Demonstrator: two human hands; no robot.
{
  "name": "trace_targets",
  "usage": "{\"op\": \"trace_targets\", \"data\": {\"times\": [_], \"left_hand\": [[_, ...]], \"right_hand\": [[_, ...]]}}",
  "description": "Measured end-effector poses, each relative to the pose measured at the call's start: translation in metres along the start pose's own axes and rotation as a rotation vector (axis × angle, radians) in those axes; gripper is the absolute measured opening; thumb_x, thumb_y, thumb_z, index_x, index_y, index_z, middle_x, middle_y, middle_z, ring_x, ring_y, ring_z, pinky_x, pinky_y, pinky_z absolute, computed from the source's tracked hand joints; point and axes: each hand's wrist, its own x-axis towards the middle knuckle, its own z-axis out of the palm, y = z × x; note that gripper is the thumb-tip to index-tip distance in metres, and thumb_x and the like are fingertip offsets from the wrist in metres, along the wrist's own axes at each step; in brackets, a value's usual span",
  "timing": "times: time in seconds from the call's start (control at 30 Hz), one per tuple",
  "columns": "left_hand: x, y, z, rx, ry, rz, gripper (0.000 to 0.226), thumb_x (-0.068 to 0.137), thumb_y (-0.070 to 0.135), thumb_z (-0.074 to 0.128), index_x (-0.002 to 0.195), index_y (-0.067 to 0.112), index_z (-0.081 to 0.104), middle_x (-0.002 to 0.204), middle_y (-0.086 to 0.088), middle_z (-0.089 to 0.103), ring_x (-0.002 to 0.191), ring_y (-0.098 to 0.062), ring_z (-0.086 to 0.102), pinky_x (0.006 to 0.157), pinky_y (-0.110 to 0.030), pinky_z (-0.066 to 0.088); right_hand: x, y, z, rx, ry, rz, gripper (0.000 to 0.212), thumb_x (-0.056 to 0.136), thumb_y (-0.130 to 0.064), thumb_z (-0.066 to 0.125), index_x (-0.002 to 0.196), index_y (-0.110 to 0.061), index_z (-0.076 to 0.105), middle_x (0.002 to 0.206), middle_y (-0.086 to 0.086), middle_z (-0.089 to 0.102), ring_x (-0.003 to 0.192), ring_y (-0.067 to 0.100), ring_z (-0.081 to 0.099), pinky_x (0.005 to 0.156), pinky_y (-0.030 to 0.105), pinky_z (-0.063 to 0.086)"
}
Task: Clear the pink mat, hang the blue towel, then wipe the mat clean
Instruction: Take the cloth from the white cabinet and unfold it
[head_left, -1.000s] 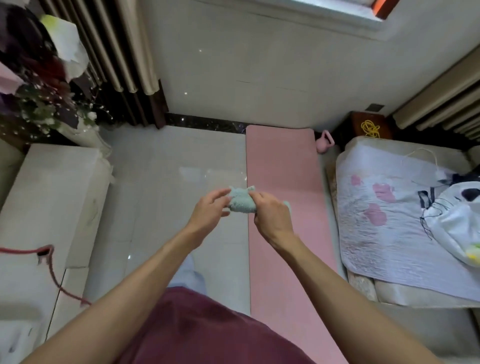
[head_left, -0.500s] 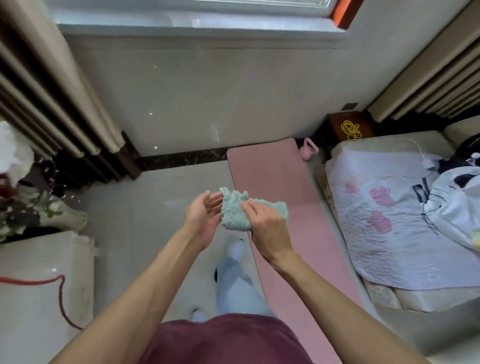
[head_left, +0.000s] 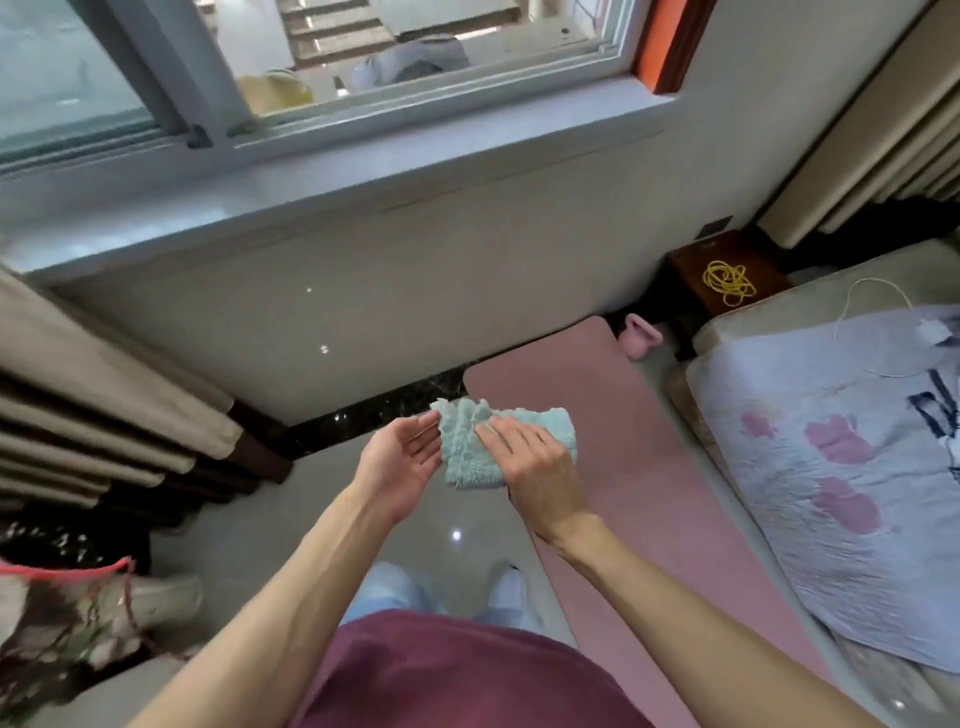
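Note:
A fluffy pale blue-green cloth (head_left: 470, 457) is held in the air in front of me, partly spread. My right hand (head_left: 535, 467) pinches it from the right, with fingers lying over its front. My left hand (head_left: 402, 462) is cupped at its left edge, palm turned toward the cloth, fingertips touching it. Below and to the right, the long pink mat (head_left: 639, 467) lies flat on the tiled floor and runs from the wall toward me. Nothing rests on the part of the mat that shows.
A pink kettlebell (head_left: 640, 336) stands off the mat's far right corner. A bed with a patterned quilt (head_left: 852, 467) borders the mat on the right. A wooden stool with a yellow cord (head_left: 727, 278) sits in the corner. The window sill (head_left: 332, 192) is ahead and curtains (head_left: 104, 415) hang at the left.
My view has tilted upward, bringing the window into sight. The cloth went from a bunched wad to partly spread, and my left hand opened beside it.

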Motion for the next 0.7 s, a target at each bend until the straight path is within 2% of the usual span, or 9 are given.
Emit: {"op": "trace_targets", "data": {"times": [0.13, 0.3, 0.5, 0.63, 0.7], "left_hand": [[0.050, 0.035, 0.030, 0.049, -0.027, -0.065, 0.030, 0.095, 0.012, 0.042, 0.113, -0.001, 0.062, 0.105, -0.014, 0.066, 0.092, -0.022, 0.063, 0.079, -0.030, 0.050], [0.121, 0.080, 0.062, 0.143, -0.051, -0.153, 0.034, 0.096, 0.013, 0.041, 0.121, -0.001, 0.059, 0.106, -0.012, 0.066, 0.092, -0.020, 0.063, 0.078, -0.028, 0.050], [0.221, 0.135, 0.093, 0.361, -0.111, -0.302, 0.034, 0.096, 0.012, 0.041, 0.121, 0.000, 0.061, 0.101, -0.009, 0.068, 0.087, -0.018, 0.065, 0.072, -0.025, 0.049], [0.289, 0.161, 0.109, 0.458, -0.160, -0.388, 0.030, 0.096, 0.010, 0.041, 0.113, 0.002, 0.064, 0.090, -0.006, 0.074, 0.072, -0.013, 0.071, 0.059, -0.021, 0.056], [0.312, 0.168, 0.120, 0.482, -0.180, -0.424, 0.027, 0.096, 0.011, 0.041, 0.106, 0.004, 0.066, 0.092, -0.005, 0.072, 0.081, -0.014, 0.069, 0.065, -0.021, 0.054]], "right_hand": [[0.046, 0.034, 0.012, -0.032, 0.036, 0.049, 0.039, 0.087, -0.002, 0.042, 0.113, -0.009, 0.070, 0.110, 0.009, 0.071, 0.102, 0.024, 0.068, 0.083, 0.034, 0.057], [0.099, 0.068, 0.037, -0.070, 0.025, 0.152, 0.041, 0.086, -0.001, 0.040, 0.112, -0.007, 0.071, 0.109, 0.010, 0.071, 0.101, 0.024, 0.069, 0.083, 0.034, 0.057], [0.167, 0.087, 0.084, -0.064, -0.081, 0.410, 0.044, 0.086, -0.003, 0.038, 0.116, -0.009, 0.069, 0.115, 0.009, 0.070, 0.106, 0.025, 0.068, 0.087, 0.036, 0.057], [0.207, 0.092, 0.109, -0.069, -0.121, 0.551, 0.047, 0.086, -0.003, 0.035, 0.120, -0.009, 0.067, 0.120, 0.009, 0.068, 0.110, 0.025, 0.066, 0.092, 0.037, 0.055], [0.223, 0.099, 0.115, -0.089, -0.124, 0.643, 0.048, 0.085, -0.003, 0.034, 0.121, -0.008, 0.066, 0.119, 0.009, 0.068, 0.109, 0.026, 0.066, 0.092, 0.036, 0.054]]}}
